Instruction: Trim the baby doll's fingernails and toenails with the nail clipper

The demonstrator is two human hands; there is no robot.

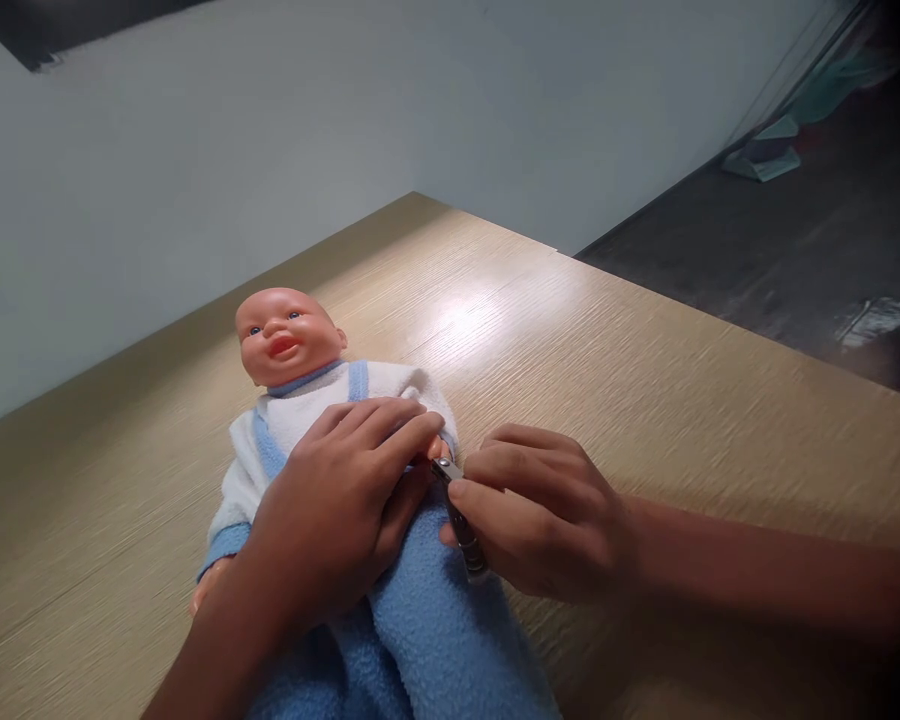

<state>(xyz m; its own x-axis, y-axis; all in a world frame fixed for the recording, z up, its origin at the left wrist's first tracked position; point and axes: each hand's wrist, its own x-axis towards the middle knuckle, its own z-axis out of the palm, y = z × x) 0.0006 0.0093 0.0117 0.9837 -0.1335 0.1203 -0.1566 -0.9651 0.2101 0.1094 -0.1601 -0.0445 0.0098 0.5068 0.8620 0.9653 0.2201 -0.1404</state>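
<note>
Closest to the viewer, the fuzzy blue trousers (442, 600) of a baby doll (300, 425) stretch toward the bottom edge, just below the person's two bare hands. The left hand (349, 485) lies palm down across the doll's middle, its thumb and index finger closed around one of the doll's small hands (438, 449), which peeks out just past those fingertips. The right hand (544, 510), to the right of it, is curled narrow, gripping a metal nail clipper (461, 525) between thumb and bent fingers; the tool slants upward, and its head meets the small hand, though exact contact is too fine to tell. The doll's other hand (211, 582) rests beside the left wrist. Beyond the left hand are the doll's white top (315, 415) with blue straps and, farther up, its bald head (289, 335), face up, with red lips. The doll lies on its back on a pale wood-grain table (645, 400), which extends well beyond both hands. Past it stand a grey-white wall (270, 170) and, far right of the right hand, a dark floor (682, 225).
</note>
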